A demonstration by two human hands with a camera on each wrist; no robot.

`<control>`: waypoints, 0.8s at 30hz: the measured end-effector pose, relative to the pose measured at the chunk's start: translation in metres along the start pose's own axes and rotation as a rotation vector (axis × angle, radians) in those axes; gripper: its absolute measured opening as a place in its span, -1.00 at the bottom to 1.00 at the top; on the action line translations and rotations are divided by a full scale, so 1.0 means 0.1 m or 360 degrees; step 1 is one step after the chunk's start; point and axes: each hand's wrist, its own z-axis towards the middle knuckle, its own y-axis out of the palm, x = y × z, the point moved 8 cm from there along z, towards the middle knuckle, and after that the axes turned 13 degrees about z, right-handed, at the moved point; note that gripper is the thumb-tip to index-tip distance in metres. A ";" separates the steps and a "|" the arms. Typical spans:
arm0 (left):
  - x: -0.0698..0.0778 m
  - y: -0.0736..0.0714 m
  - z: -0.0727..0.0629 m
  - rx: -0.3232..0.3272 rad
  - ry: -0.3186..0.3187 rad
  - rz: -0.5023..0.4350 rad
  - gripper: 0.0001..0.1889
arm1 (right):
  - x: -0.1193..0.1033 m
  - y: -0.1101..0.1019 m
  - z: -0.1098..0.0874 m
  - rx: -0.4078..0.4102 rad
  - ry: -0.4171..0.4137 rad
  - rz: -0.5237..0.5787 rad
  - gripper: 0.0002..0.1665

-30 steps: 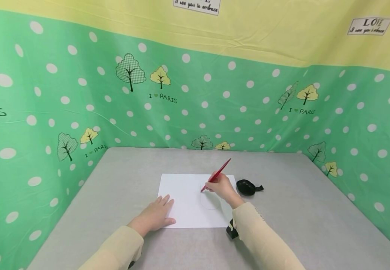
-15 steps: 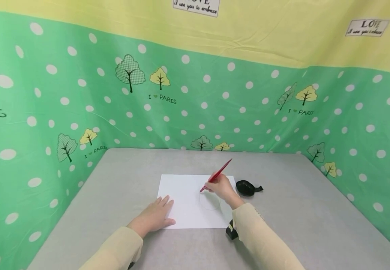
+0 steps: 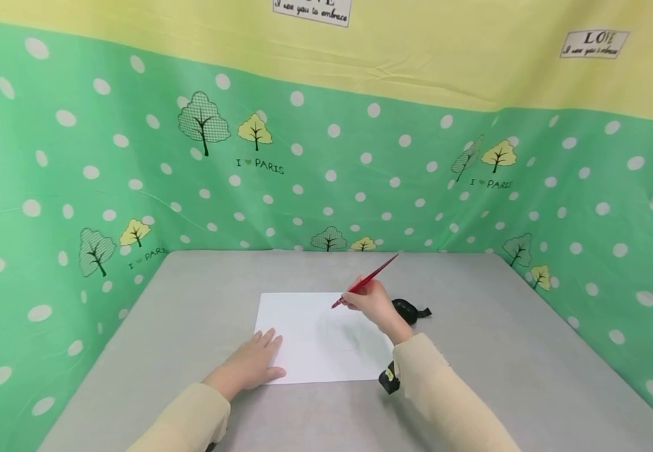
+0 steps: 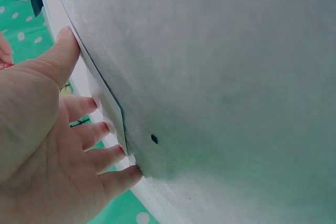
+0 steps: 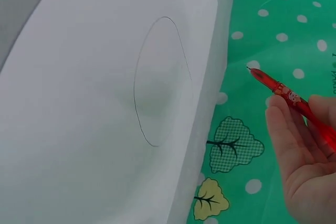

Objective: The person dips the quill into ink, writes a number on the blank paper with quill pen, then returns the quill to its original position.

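A white sheet of paper [image 3: 298, 333] lies on the grey table. My left hand [image 3: 247, 363] rests on the sheet's left edge with fingers spread; in the left wrist view its fingertips [image 4: 121, 179] and thumb touch the paper. My right hand [image 3: 375, 304] pinches a slender red pen [image 3: 367, 280], its tapered back end pointing up and to the right. In the right wrist view the pen's tip stands apart from the paper. A thin, rounded drawn outline [image 5: 135, 93] marks the sheet; part of it looks faint or open.
A rounded black object with a short tail [image 3: 404, 310] sits just right of the sheet, partly behind my right wrist. Another small black object [image 3: 388, 380] shows beside the right sleeve. A green dotted curtain [image 3: 326, 157] encloses the table's back and sides.
My right hand has raised the pen's tip from the drawn line and moved it up and away. The left hand stays on the paper. The head view has turned slightly right.
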 end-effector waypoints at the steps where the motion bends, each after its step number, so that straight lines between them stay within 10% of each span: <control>1: 0.00 0.00 0.00 0.0000 0.0001 -0.0001 -0.30 | -0.01 -0.02 0.00 0.0007 -0.0004 -0.0002 -0.90; 24: 0.03 -0.03 -0.03 0.0001 0.0005 -0.0011 -0.31 | -0.04 -0.57 0.00 0.0251 0.0015 -0.0018 -0.88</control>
